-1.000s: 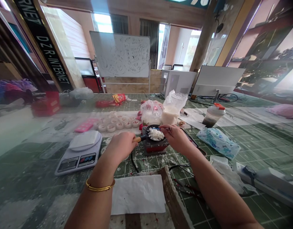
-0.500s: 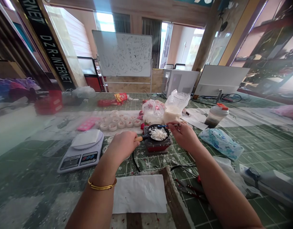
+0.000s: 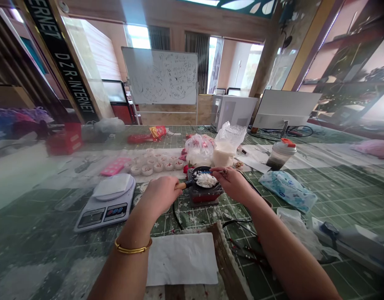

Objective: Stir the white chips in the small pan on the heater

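Note:
My left hand is wrapped round the wooden handle of a small black frying pan. White flaky pieces are heaped in the pan, which rests on a small dark-red burner. At the pan's right rim, my right hand pinches a thin stirring tool with a blue end. That blue end lies over the far side of the pan; the fingers cover most of the rest. Behind the pan stand a clear bag of white material and a knotted plastic bag.
Several small round cups and a pink mould lie at the left, beyond a kitchen scale. To the right are a shaker bottle, a tissue pack and a power strip. White paper lies in front.
My right hand has moved left and slightly down, carrying the stirring tool over the pan. My left hand keeps its hold on the handle. The whole view has shifted slightly.

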Tool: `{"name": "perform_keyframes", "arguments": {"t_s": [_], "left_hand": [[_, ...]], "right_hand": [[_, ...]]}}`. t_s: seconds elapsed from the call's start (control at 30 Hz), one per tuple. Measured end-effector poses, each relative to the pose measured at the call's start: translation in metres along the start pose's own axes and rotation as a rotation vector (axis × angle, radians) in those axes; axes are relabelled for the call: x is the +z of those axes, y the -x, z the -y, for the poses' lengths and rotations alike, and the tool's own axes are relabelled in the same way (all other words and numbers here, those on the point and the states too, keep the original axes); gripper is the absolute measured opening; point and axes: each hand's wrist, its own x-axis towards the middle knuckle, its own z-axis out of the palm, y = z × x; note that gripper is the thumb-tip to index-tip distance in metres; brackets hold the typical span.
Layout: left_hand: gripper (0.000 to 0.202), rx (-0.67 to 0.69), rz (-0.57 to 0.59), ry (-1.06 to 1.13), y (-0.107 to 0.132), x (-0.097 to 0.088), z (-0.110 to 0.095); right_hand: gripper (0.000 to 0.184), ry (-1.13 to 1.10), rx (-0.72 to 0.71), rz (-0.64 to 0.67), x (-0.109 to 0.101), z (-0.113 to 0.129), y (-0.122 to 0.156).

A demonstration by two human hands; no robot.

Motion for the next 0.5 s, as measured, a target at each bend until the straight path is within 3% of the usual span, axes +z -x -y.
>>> {"name": "perform_keyframes", "arguments": {"t_s": [0.2,0.33,0.5], "left_hand": [[0.021,0.008,-0.019,-0.010,0.000,0.001,0.000],[0.018,0.011,-0.018,-0.012,0.000,0.002,0.002],[0.017,0.018,-0.016,-0.010,0.000,0.001,0.002]], "right_hand": [[0.032,0.086,0.040,-0.133,-0.011,-0.004,0.002],[0.032,0.113,0.032,-0.037,-0.014,-0.004,0.003],[0.032,0.160,0.051,-0.123,-0.017,-0.002,0.005]]}}
